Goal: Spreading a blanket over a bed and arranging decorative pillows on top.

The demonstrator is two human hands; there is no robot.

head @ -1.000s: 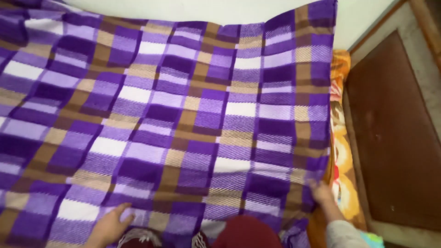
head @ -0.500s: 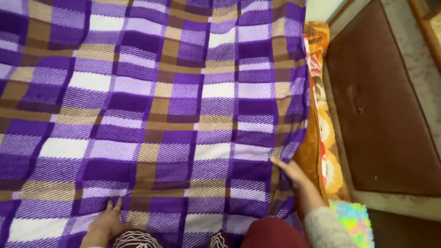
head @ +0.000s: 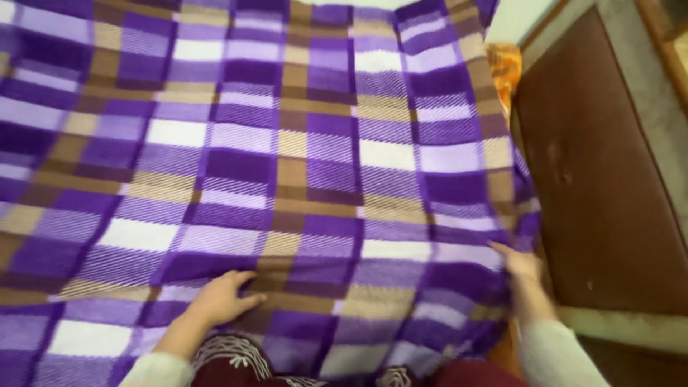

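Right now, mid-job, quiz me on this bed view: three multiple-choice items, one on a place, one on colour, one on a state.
1. Where does the right hand rest?
A. Near the blanket's right edge
B. At the blanket's far end
C. On the brown floor

2. What colours make up the checked blanket?
A. Red and green
B. Purple, white and brown
C. Plain blue

3. How does the left hand lie?
A. Raised in the air
B. Closed round a cup
C. Palm down on the blanket, fingers spread

Answers: 1 A, the hand lies by the side nearest the floor. 2 B, those checks cover the whole cloth. 3 C, it lies flat on the near part, holding nothing.
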